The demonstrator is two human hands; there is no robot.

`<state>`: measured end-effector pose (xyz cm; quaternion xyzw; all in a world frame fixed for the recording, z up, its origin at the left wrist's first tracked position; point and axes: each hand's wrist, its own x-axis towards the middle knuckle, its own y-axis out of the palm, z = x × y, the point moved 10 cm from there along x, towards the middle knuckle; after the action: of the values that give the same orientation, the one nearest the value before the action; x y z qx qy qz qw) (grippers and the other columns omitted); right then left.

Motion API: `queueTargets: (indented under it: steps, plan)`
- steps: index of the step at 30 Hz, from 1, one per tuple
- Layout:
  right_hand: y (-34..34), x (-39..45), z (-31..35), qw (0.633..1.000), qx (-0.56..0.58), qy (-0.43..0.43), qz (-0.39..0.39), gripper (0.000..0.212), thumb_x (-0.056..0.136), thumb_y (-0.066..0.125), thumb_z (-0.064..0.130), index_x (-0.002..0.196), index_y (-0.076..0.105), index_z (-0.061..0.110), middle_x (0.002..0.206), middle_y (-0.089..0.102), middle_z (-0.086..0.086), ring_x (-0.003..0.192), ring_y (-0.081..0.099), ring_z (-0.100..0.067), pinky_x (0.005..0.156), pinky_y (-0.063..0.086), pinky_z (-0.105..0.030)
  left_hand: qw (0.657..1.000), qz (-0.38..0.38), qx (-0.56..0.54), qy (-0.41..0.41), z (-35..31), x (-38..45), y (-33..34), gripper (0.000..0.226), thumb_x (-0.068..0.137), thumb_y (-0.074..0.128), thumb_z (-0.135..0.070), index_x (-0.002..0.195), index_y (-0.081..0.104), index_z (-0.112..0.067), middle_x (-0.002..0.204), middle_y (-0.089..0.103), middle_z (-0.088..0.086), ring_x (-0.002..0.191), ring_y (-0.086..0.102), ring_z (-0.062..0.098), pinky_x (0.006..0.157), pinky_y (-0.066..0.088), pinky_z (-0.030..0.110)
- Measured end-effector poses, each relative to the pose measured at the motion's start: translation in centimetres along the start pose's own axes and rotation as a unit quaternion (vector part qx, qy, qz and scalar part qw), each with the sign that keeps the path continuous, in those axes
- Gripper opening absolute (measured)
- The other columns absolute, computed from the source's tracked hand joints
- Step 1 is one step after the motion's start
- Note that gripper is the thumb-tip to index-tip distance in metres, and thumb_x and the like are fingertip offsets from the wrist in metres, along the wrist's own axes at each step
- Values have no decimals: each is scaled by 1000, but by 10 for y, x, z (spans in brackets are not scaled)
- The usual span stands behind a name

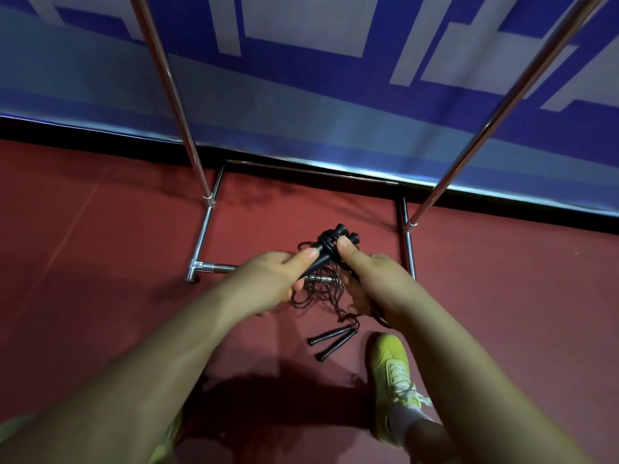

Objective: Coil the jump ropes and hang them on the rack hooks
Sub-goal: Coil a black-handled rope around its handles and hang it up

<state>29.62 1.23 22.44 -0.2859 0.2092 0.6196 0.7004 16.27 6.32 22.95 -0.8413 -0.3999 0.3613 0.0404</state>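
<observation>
Left hand [271, 279]: forearm extended forward, thumb straight, fingers curled in a grip
Right hand [368, 279]: forearm extended forward, thumb pressed forward, fingers curled under
Spacing: hands close together, thumbs nearly meeting

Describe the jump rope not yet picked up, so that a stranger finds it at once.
Look inside the chrome rack base on the red floor. Beside the yellow-green shoe lie two black handles, untouched, unlike the pair held in both hands.

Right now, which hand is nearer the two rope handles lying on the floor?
Right. The right hand is just above the handles on the floor; the left hand is further off, up and to their left.
</observation>
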Motion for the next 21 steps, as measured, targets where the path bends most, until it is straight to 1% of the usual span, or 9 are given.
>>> queueTargets:
  steps: [3,6,8,11,13,16,18,19,21]
  plan:
    - [-5,2,4,999,-20,-32,-28,53,96,46,50,66,62,8,44,40,0,40,35,-17,53,42,-32,1000,-14,12,8,3,4,-5,49,93,41,-53,72,58,-13,49,43,-5,41,37,12,53,34,27]
    - [-1,4,2,999,-7,-45,-25,51,98,45,47,77,65,4,51,46,-6,40,37,-18,44,32,-29,994,-74,72,44,0,7,-18,47,90,48,-54,76,63,-11,52,44,-7,49,41,13,58,35,29]
    - [4,6,-3,999,15,-31,-19,56,94,45,56,76,64,7,54,45,-10,40,37,-20,45,30,-29,989,-100,86,59,-1,8,-23,42,87,53,-54,73,64,-17,54,45,-8,51,42,12,57,33,29]
    - [11,8,-12,999,46,17,-1,65,86,38,72,76,63,12,52,44,-2,39,34,-15,42,28,-24,985,-121,102,73,-3,7,-26,32,80,63,-54,72,63,-23,56,49,-8,53,47,12,56,35,29]
    - [16,8,-11,996,79,20,24,67,86,33,74,69,59,15,53,41,2,39,33,-14,42,28,-24,973,-151,146,96,-10,3,-30,28,77,66,-52,72,59,-25,57,51,-7,55,49,12,56,37,30]
    - [25,7,-4,990,129,4,61,62,91,28,68,80,55,13,54,38,1,40,35,-12,44,34,-26,961,-170,179,123,-23,-7,-28,38,72,62,-61,75,56,-24,60,51,-5,61,51,14,59,41,34]
    - [27,7,0,987,145,-1,72,57,94,28,63,86,53,12,56,38,1,41,35,-12,45,35,-26,972,-154,141,111,-24,-8,-25,54,75,47,-71,80,58,-18,63,52,-5,65,53,17,63,41,34]
    - [26,8,1,988,139,-9,73,56,95,27,62,86,53,13,56,39,2,42,35,-11,45,35,-26,979,-140,104,102,-22,-7,-23,58,83,40,-68,82,60,-14,64,52,-5,67,53,18,64,40,34]
    - [24,8,4,991,104,-39,72,56,95,27,61,85,54,13,55,42,5,43,37,-11,47,37,-27,988,-117,29,92,-17,-2,-21,53,94,38,-55,76,59,-10,61,47,-5,60,46,17,62,35,33]
